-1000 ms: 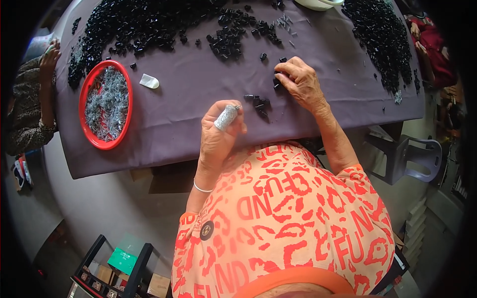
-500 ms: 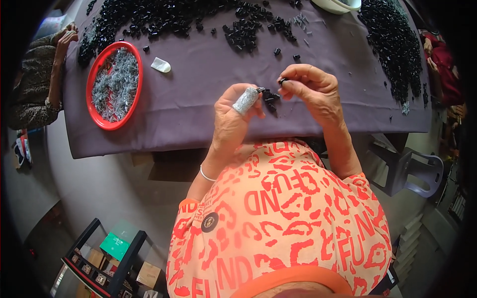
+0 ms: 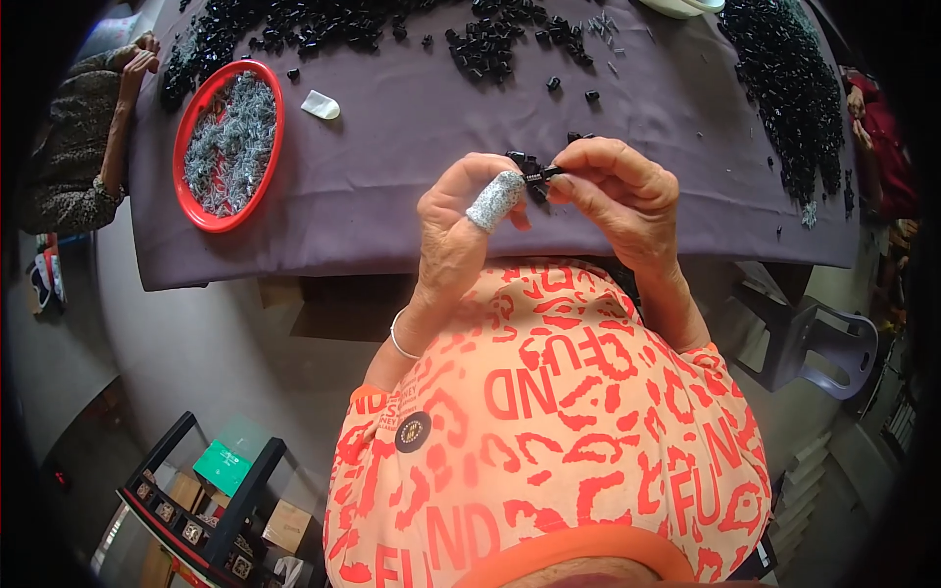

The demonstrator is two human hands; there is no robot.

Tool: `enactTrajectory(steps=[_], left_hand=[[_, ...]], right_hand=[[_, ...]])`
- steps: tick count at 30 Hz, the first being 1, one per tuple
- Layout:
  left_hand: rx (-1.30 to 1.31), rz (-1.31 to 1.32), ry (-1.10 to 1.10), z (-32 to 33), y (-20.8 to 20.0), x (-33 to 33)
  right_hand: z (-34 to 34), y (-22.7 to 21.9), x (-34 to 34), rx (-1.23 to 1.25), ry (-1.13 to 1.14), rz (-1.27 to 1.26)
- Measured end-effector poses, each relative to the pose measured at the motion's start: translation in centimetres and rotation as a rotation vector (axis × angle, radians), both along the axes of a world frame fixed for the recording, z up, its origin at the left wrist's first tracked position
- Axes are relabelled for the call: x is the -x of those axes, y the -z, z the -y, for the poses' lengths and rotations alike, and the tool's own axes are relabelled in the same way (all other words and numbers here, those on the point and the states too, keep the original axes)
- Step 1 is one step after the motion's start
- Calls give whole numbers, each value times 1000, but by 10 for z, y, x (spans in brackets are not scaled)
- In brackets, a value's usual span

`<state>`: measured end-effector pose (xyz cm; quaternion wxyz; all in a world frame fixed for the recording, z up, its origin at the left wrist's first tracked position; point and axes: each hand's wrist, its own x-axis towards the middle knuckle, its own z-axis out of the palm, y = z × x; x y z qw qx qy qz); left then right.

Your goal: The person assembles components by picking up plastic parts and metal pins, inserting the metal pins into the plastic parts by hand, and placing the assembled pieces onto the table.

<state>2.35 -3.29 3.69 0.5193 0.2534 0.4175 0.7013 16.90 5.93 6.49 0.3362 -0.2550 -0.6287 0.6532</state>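
Note:
My left hand [image 3: 456,216], its thumb wrapped in a silvery glittery cover [image 3: 495,202], pinches a small black plastic piece [image 3: 533,178]. Just to the right, my right hand [image 3: 627,191] has thumb and forefinger closed on a small black piece that meets the one in my left; where one piece ends and the other begins is too small to tell. Several loose black pieces [image 3: 522,158] lie on the cloth just beyond and below my fingertips.
A purple cloth [image 3: 392,127] covers the table. A red tray [image 3: 179,162] of thin clear-grey pins stands left, near a white finger cover [image 3: 321,105]. Black pieces heap along the back [image 3: 323,24] and right [image 3: 789,93]. A pale bowl [image 3: 683,8] sits far back. Other people sit at both sides.
My right hand has brought its black piece leftward against the one in my left hand. The view has shifted slightly, and the loose black pieces now lie partly behind my fingers.

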Motion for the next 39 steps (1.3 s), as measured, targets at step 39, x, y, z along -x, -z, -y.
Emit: enactTrajectory(steps=[39], left_hand=[[-9,-407,-245,-1,27,5]], right_hand=[[-9,27,23,-396,-69,151]])
